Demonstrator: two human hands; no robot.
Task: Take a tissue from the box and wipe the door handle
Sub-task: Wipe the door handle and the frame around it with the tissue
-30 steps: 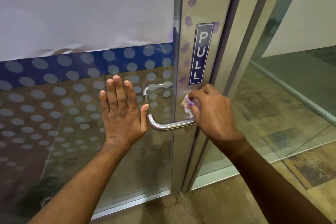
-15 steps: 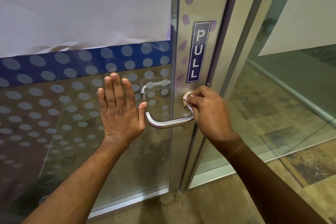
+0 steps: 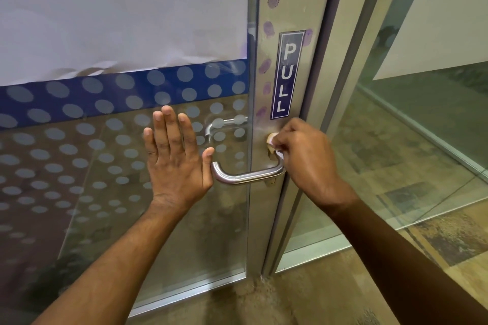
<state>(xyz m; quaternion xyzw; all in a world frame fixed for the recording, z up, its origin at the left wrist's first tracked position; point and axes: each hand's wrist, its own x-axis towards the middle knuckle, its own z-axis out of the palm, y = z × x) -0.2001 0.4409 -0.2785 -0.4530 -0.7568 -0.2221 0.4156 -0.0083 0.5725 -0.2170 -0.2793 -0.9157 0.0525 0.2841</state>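
A brushed steel lever door handle [image 3: 245, 176] sticks out from the metal stile of a glass door [image 3: 184, 232]. My right hand [image 3: 307, 161] pinches a small crumpled tissue [image 3: 272, 140] and holds it against the handle's base, where the lever meets the stile. Most of the tissue is hidden by my fingers. My left hand [image 3: 174, 158] lies flat with straight fingers on the glass, its thumb tip just left of the handle's free end. No tissue box is in view.
A blue PULL sign [image 3: 286, 74] is stuck on the stile above the handle, with purple smudges [image 3: 265, 66] beside it. White paper [image 3: 118, 8] covers the upper glass. A second handle [image 3: 224, 124] shows through the glass. A fixed glass panel [image 3: 409, 153] stands to the right.
My right hand with the tissue has shifted slightly up along the handle's base. My left hand stays flat on the glass.
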